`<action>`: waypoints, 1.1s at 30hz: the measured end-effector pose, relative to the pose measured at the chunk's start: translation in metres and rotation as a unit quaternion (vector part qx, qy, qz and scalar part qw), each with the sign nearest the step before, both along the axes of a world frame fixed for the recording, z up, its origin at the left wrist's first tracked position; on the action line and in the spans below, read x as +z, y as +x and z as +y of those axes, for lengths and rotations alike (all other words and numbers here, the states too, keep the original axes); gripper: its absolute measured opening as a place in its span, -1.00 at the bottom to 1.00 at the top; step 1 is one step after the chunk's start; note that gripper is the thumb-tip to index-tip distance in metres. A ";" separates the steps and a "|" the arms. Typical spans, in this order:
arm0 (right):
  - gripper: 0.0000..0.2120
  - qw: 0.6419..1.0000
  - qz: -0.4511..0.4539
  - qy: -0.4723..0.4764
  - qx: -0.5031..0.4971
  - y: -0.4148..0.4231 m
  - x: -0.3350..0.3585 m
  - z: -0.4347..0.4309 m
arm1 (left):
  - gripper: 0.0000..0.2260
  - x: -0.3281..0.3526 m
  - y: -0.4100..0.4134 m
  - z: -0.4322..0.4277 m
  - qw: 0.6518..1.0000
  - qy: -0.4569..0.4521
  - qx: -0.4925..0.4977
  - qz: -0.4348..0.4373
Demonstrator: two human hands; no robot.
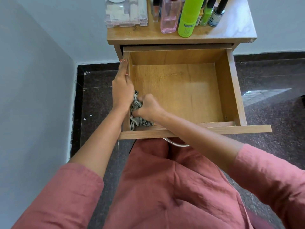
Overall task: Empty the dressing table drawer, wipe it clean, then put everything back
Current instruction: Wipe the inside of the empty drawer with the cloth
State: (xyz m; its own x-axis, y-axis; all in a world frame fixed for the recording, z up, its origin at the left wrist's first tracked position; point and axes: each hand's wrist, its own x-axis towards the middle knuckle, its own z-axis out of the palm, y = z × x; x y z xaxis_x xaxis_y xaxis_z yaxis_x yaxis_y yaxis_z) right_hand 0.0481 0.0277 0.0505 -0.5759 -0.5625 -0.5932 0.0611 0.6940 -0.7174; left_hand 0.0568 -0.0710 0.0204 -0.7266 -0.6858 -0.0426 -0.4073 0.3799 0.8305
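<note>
The wooden drawer (231, 83) of the dressing table stands pulled out, its floor bare. My left hand (122, 86) rests along the drawer's left wall, fingers stretched over the rim. My right hand (149, 107) grips a crumpled grey patterned cloth (137, 122) in the near left corner of the drawer, pressed against the left wall. Part of the cloth is hidden under my fist.
On the table top (148, 36) stand a clear pink organiser box (126, 13), a pink bottle (170, 17), a lime green bottle (189, 19) and several slim tubes (212, 14). A grey wall is on the left; dark stone floor surrounds the table. My pink clothing fills the foreground.
</note>
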 end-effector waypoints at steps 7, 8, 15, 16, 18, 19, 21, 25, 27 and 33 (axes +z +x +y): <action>-0.44 0.994 0.067 0.011 0.085 -0.006 0.008 0.009 | -0.61 0.003 0.000 0.000 1.000 0.006 -0.004 -0.013; -0.51 0.990 0.084 0.013 0.114 -0.011 0.010 0.011 | -0.61 0.003 0.001 0.000 1.000 0.012 -0.003 -0.015; -0.47 0.904 0.214 0.034 0.369 -0.034 0.008 0.028 | -0.61 -0.002 -0.001 -0.002 1.000 0.022 0.007 -0.014; -0.46 0.895 0.204 0.015 0.397 -0.029 0.007 0.029 | -0.61 -0.002 -0.001 -0.001 1.000 0.020 0.006 -0.016; -0.49 0.877 0.216 -0.002 0.430 -0.022 0.007 0.030 | -0.61 -0.001 -0.001 -0.001 1.000 0.016 0.005 -0.019; -0.50 0.867 0.232 -0.003 0.440 -0.020 0.007 0.030 | -0.61 -0.001 -0.001 -0.001 1.000 0.015 0.006 -0.018; -0.48 0.842 0.255 -0.004 0.475 -0.021 0.007 0.031 | -0.61 -0.001 -0.001 0.000 1.000 0.011 0.006 -0.017; -0.45 0.794 0.287 0.022 0.536 -0.039 0.011 0.047 | -0.61 -0.002 0.000 0.001 1.000 -0.001 0.000 -0.010; -0.52 0.793 0.270 0.041 0.545 -0.053 0.015 0.066 | -0.61 -0.002 0.000 0.001 1.000 -0.010 -0.006 -0.012; -0.59 0.844 0.202 0.055 0.493 -0.073 0.017 0.088 | -0.60 -0.001 -0.002 0.002 0.996 -0.071 -0.021 -0.039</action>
State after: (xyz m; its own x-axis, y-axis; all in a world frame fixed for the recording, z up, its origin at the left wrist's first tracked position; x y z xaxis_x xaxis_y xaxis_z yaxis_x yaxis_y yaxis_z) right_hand -0.0254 0.1158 0.0677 -0.0267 -0.8413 -0.5399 -0.8199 0.3274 -0.4696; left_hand 0.0546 -0.0689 0.0190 -0.7532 -0.6577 -0.0057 -0.4504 0.5094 0.7333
